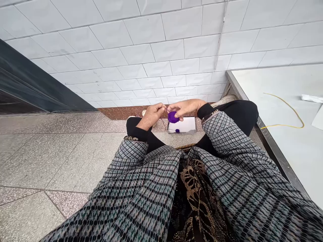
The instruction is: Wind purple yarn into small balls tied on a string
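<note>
A round, coiled purple piece [173, 117], which looks like wound yarn or cord, is held by my right hand [188, 107], the thumb lying over its edge. Just left of it, my left hand [152, 116] pinches a thin dark strand [167, 109] between thumb and forefinger. The strand runs toward the purple piece, and a thin line also hangs below the left fingers. Under both hands is a shallow white box [188, 124] with a dark rim. A small purple bit [177, 130] lies at its near edge.
A pale table [282, 111] with a metal edge stands at my right, bearing a yellow cord [294, 109] and a white item [312, 98]. A white tiled wall [151, 53] rises ahead. At left is a dark panel [50, 84] above the speckled floor [50, 158].
</note>
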Demonstrator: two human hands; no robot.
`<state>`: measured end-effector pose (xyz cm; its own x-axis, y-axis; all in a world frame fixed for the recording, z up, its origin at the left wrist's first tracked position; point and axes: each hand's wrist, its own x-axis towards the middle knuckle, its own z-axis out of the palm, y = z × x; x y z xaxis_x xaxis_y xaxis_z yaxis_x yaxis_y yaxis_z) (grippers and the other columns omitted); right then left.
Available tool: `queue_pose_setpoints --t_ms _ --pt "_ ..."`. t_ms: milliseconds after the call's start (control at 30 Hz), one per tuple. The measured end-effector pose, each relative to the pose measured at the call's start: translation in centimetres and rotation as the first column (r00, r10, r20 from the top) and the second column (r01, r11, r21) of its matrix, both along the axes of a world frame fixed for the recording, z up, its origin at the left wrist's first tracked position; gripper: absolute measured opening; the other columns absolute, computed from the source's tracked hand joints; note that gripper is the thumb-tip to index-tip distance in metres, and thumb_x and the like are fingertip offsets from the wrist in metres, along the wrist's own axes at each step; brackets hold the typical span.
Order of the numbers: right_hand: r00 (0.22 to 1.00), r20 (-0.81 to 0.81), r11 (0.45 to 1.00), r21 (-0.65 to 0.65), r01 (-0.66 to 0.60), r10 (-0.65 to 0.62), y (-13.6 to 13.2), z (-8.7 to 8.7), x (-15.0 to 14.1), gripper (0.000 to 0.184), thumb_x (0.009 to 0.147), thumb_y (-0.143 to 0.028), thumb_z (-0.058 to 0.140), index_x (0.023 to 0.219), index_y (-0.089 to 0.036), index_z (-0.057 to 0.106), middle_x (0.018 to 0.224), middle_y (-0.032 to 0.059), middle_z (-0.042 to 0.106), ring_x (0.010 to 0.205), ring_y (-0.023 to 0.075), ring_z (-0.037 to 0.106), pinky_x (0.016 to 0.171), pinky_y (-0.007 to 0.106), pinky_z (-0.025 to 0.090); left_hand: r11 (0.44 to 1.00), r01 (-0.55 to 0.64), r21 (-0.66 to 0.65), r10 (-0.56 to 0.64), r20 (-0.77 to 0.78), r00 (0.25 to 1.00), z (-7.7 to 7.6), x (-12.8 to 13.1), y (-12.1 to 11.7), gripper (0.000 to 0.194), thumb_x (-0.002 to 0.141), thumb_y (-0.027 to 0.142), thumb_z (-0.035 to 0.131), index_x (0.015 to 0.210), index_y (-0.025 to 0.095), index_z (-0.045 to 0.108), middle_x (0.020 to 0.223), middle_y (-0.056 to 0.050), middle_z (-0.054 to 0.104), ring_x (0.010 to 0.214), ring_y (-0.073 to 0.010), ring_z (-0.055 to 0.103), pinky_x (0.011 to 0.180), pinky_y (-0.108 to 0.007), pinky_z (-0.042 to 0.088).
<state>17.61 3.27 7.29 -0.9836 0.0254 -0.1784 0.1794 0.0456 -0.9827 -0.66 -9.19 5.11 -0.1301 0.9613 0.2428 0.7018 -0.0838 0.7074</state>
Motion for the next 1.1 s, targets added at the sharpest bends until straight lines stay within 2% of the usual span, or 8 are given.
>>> queue_pose_setpoints --t_ms 233,367,500,600,667,767,900,1100 --pt "0.877 -0.182 0.889 -0.211 0.407 -0.444 0.4 1.0 -0.9 0.020 0.091 -0.011 0.058 0.106 -0.018 0.046 0.084 0.0008 0.063 0.059 0.0070 0.060 0.060 0.020 0.056 0.989 0.131 -0.071 -0.131 0.005 0.991 -2.3 1.8 0.5 0.026 0.085 0.040 0.047 0.073 0.018 0.054 0.068 0.001 0.053 0.067 -0.0141 0.046 0.067 -0.027 0.038" --pt "0.772 -0.155 0.785 -0.040 0.619 -0.617 1.1 0.2 -1.9 0.026 0.090 -0.012 0.062 0.106 -0.019 0.043 0.072 -0.0033 0.060 0.053 0.0078 0.058 0.053 0.018 0.051 0.948 0.296 -0.118 -0.304 -0.064 0.950 -1.7 3.1 0.2 0.026 0.087 0.037 0.048 0.070 0.018 0.054 0.069 0.000 0.055 0.067 -0.0142 0.048 0.068 -0.028 0.039" --pt "0.905 0.030 0.863 0.317 0.394 -0.424 1.3 -1.0 -2.0 0.033 0.077 -0.006 0.073 0.101 -0.017 0.052 0.066 -0.0019 0.061 0.049 0.0107 0.056 0.044 0.019 0.046 0.976 0.213 -0.033 -0.216 -0.107 0.971 0.1 2.7 -0.2 0.024 0.086 0.035 0.048 0.073 0.018 0.057 0.076 -0.003 0.060 0.074 -0.0167 0.054 0.073 -0.029 0.042" --pt "0.989 0.100 0.968 0.237 0.081 -0.107 0.7 -1.1 -1.3 0.028 0.073 -0.002 0.072 0.095 -0.015 0.059 0.077 0.0010 0.064 0.055 0.0103 0.061 0.049 0.019 0.051 0.997 0.056 0.048 -0.052 -0.079 0.996 0.6 1.2 0.0 0.022 0.085 0.035 0.048 0.076 0.018 0.059 0.079 -0.004 0.063 0.079 -0.0181 0.056 0.076 -0.030 0.045" --pt "0.998 0.054 0.996 0.080 0.029 -0.033 0.1 -0.5 -0.8 0.028 0.075 -0.001 0.069 0.097 -0.015 0.059 0.084 0.0013 0.064 0.060 0.0091 0.062 0.054 0.019 0.054 0.997 -0.031 0.066 0.032 -0.023 0.999 0.0 0.3 0.2 0.022 0.085 0.035 0.048 0.078 0.018 0.059 0.078 -0.003 0.062 0.078 -0.0177 0.056 0.075 -0.029 0.045" --pt "0.982 -0.049 0.975 -0.134 0.175 -0.183 -0.2 0.4 -0.5 0.027 0.081 -0.003 0.065 0.104 -0.015 0.055 0.088 0.0021 0.065 0.061 0.0078 0.061 0.058 0.019 0.056 0.997 -0.075 0.026 0.074 0.057 0.996 -1.5 -0.1 0.6 0.022 0.085 0.035 0.048 0.078 0.017 0.058 0.071 -0.001 0.057 0.071 -0.0154 0.051 0.069 -0.027 0.043" --pt "0.834 -0.159 0.827 -0.320 0.462 -0.528 0.4 0.9 -1.2 0.020 0.091 -0.010 0.060 0.105 -0.017 0.047 0.088 0.0017 0.064 0.063 0.0073 0.063 0.068 0.023 0.059 0.984 0.140 -0.109 -0.134 0.061 0.989 -2.9 1.4 0.7 0.023 0.084 0.036 0.049 0.074 0.017 0.057 0.067 0.001 0.053 0.064 -0.0133 0.047 0.065 -0.026 0.039" --pt "0.747 -0.126 0.755 -0.032 0.655 -0.653 0.7 0.1 -2.3 0.025 0.089 -0.009 0.065 0.099 -0.018 0.044 0.078 -0.0018 0.061 0.055 0.0065 0.059 0.053 0.018 0.052 0.933 0.334 -0.133 -0.343 -0.048 0.938 -1.6 3.2 0.2 0.027 0.086 0.038 0.050 0.070 0.017 0.057 0.070 -0.001 0.056 0.068 -0.0147 0.051 0.070 -0.028 0.039"
